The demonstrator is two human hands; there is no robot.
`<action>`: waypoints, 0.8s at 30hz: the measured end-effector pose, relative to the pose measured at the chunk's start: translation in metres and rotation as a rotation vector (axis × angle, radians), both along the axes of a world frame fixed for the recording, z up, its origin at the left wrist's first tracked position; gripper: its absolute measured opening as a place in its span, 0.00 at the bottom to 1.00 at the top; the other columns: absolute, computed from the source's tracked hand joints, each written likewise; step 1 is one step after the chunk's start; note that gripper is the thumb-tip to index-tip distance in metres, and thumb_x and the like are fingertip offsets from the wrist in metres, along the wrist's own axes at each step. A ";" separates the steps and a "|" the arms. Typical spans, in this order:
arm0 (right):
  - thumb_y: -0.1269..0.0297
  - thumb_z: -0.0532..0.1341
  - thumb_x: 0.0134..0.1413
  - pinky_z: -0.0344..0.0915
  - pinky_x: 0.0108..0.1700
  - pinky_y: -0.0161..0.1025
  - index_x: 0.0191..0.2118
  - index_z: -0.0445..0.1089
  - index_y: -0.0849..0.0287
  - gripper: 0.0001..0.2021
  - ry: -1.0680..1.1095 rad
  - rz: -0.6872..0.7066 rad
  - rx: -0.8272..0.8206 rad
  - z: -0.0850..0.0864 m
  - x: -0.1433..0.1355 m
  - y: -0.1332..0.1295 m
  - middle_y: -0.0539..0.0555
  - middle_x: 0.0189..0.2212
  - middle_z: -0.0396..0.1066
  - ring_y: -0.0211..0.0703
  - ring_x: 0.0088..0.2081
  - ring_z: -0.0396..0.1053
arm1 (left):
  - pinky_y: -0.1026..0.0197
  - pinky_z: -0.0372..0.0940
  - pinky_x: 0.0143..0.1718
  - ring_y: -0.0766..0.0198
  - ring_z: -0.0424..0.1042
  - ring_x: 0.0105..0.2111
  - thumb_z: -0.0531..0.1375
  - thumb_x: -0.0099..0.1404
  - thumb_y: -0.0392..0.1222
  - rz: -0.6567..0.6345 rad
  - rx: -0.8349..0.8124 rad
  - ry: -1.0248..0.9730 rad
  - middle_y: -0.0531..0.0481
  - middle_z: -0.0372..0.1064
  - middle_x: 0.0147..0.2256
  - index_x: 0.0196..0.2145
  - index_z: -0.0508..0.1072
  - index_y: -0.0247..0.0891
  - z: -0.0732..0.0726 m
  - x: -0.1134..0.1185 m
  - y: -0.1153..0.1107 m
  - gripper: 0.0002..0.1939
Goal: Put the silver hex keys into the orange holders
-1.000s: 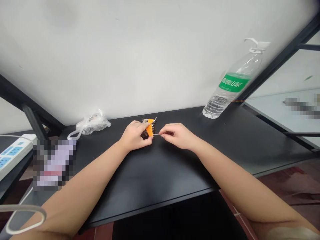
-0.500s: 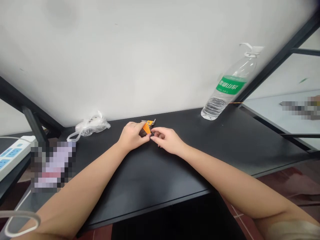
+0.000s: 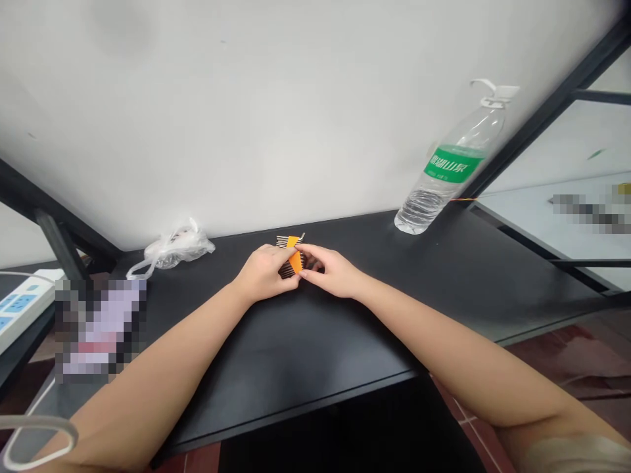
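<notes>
An orange holder (image 3: 294, 258) with several metal hex keys through it is held just above the black table (image 3: 305, 355), near its middle. My left hand (image 3: 266, 272) grips its left side, with the fingers behind and the thumb along the lower edge. On the right side, my right hand (image 3: 331, 269) pinches the holder, forefinger at the upper part and thumb at the bottom corner. The key ends stick out to the left of the orange piece, and one bent end shows at the top right. Some keys are hidden behind my fingers.
A large water bottle (image 3: 438, 177) with a green label stands at the back right by the wall. At the back left lies a clear plastic bag (image 3: 180, 246). A white power strip (image 3: 24, 302) and a blurred purple item (image 3: 106, 328) are at the far left.
The orange holder has turned so its flat face and more key ends show. My right hand has closed in from beside the holder onto its right side.
</notes>
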State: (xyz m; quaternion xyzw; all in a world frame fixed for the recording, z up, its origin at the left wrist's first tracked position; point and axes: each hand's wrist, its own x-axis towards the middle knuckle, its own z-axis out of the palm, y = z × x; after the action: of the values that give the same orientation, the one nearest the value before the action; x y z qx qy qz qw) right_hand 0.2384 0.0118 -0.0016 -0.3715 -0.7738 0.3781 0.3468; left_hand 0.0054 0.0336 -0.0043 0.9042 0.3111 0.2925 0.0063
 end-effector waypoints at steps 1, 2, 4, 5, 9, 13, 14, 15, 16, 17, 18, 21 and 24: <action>0.61 0.64 0.62 0.74 0.48 0.47 0.67 0.65 0.51 0.28 -0.020 -0.003 -0.001 -0.001 -0.001 0.000 0.58 0.56 0.73 0.48 0.49 0.74 | 0.52 0.69 0.46 0.56 0.77 0.35 0.63 0.63 0.46 0.012 0.003 0.011 0.49 0.77 0.34 0.54 0.74 0.41 0.000 0.000 0.000 0.22; 0.61 0.64 0.62 0.73 0.48 0.46 0.67 0.65 0.51 0.27 -0.037 -0.017 -0.001 -0.002 -0.002 0.000 0.57 0.54 0.74 0.47 0.47 0.74 | 0.52 0.69 0.45 0.57 0.76 0.34 0.63 0.63 0.46 0.018 0.003 0.022 0.49 0.77 0.33 0.53 0.74 0.41 0.001 0.000 -0.001 0.21; 0.62 0.63 0.63 0.72 0.47 0.45 0.65 0.67 0.52 0.25 -0.064 -0.051 -0.018 -0.002 -0.004 -0.001 0.56 0.49 0.76 0.46 0.44 0.74 | 0.52 0.68 0.45 0.58 0.75 0.33 0.63 0.63 0.46 0.016 -0.005 0.048 0.50 0.76 0.32 0.51 0.76 0.41 0.002 0.001 -0.002 0.19; 0.62 0.62 0.64 0.71 0.46 0.44 0.64 0.68 0.53 0.24 -0.079 -0.066 -0.034 -0.002 -0.004 -0.001 0.55 0.46 0.77 0.44 0.42 0.74 | 0.52 0.68 0.44 0.58 0.75 0.32 0.63 0.64 0.46 0.013 -0.010 0.062 0.50 0.75 0.31 0.50 0.76 0.41 0.003 0.001 -0.002 0.17; 0.63 0.59 0.65 0.66 0.41 0.41 0.60 0.71 0.53 0.20 -0.151 -0.115 -0.082 -0.001 -0.005 0.000 0.50 0.36 0.76 0.40 0.34 0.70 | 0.54 0.67 0.41 0.58 0.74 0.32 0.64 0.63 0.46 0.008 -0.035 0.122 0.50 0.74 0.31 0.45 0.77 0.41 0.006 0.003 -0.002 0.14; 0.63 0.59 0.65 0.63 0.36 0.38 0.59 0.72 0.54 0.18 -0.177 -0.118 -0.098 -0.001 -0.005 0.002 0.48 0.31 0.73 0.38 0.31 0.67 | 0.56 0.65 0.38 0.58 0.72 0.33 0.64 0.62 0.45 -0.006 -0.074 0.148 0.50 0.73 0.31 0.38 0.75 0.41 0.009 0.004 -0.002 0.08; 0.63 0.59 0.65 0.62 0.35 0.37 0.58 0.72 0.53 0.18 -0.175 -0.114 -0.110 -0.001 -0.005 0.003 0.47 0.30 0.73 0.38 0.30 0.67 | 0.57 0.65 0.37 0.58 0.72 0.33 0.64 0.63 0.45 -0.009 -0.082 0.144 0.49 0.73 0.32 0.37 0.75 0.41 0.009 0.004 -0.001 0.08; 0.62 0.59 0.65 0.62 0.34 0.37 0.57 0.73 0.53 0.17 -0.167 -0.111 -0.125 -0.001 -0.005 0.004 0.47 0.30 0.72 0.38 0.30 0.67 | 0.57 0.65 0.37 0.58 0.72 0.34 0.64 0.63 0.45 -0.012 -0.091 0.135 0.49 0.72 0.32 0.37 0.75 0.41 0.010 0.004 -0.001 0.07; 0.61 0.60 0.64 0.62 0.34 0.37 0.56 0.73 0.53 0.17 -0.150 -0.109 -0.146 -0.002 -0.005 0.005 0.47 0.30 0.72 0.38 0.30 0.67 | 0.57 0.65 0.37 0.58 0.73 0.35 0.64 0.64 0.45 -0.017 -0.103 0.125 0.49 0.73 0.33 0.37 0.75 0.41 0.010 0.004 -0.002 0.07; 0.61 0.61 0.64 0.62 0.33 0.36 0.55 0.73 0.53 0.16 -0.124 -0.106 -0.172 -0.002 -0.005 0.006 0.47 0.30 0.72 0.38 0.30 0.67 | 0.57 0.65 0.38 0.58 0.73 0.36 0.64 0.64 0.46 -0.026 -0.117 0.114 0.49 0.73 0.33 0.37 0.75 0.41 0.010 0.004 -0.002 0.07; 0.60 0.62 0.63 0.63 0.33 0.36 0.55 0.73 0.54 0.16 -0.085 -0.099 -0.204 -0.003 -0.005 0.007 0.47 0.30 0.73 0.38 0.30 0.68 | 0.57 0.66 0.40 0.58 0.73 0.37 0.64 0.65 0.46 -0.036 -0.133 0.103 0.49 0.73 0.34 0.38 0.75 0.42 0.010 0.004 -0.003 0.07; 0.59 0.65 0.62 0.67 0.37 0.38 0.55 0.72 0.56 0.17 0.090 -0.049 -0.328 -0.005 -0.003 0.009 0.50 0.32 0.75 0.40 0.32 0.71 | 0.55 0.67 0.45 0.58 0.75 0.38 0.64 0.65 0.46 -0.058 -0.167 0.056 0.50 0.75 0.36 0.41 0.76 0.42 0.010 0.004 -0.004 0.09; 0.60 0.67 0.60 0.71 0.44 0.42 0.60 0.69 0.57 0.23 0.218 0.019 -0.409 -0.004 0.001 0.009 0.50 0.32 0.76 0.41 0.35 0.74 | 0.54 0.67 0.45 0.59 0.75 0.37 0.64 0.65 0.45 -0.082 -0.167 0.010 0.50 0.76 0.36 0.44 0.76 0.43 0.009 0.005 -0.005 0.11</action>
State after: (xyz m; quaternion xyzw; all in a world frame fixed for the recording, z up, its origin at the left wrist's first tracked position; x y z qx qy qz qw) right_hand 0.2393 0.0206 -0.0056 -0.3837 -0.6423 0.5684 0.3423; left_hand 0.0100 0.0289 0.0051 0.9140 0.2972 0.2604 0.0922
